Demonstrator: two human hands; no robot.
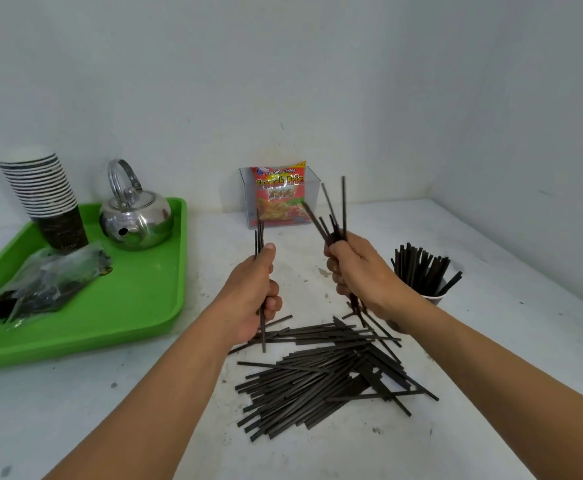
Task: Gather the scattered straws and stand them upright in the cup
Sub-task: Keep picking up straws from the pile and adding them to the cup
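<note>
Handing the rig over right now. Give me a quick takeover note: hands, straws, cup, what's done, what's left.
Hands: the left hand grips a few straws upright above the table. The right hand grips a splayed bunch, just left of the cup.
Done: the cup, at the right, holds many standing straws, some leaning outward.
Left: put both handfuls in the cup, then the big pile lying flat on the table below the hands.
</note>
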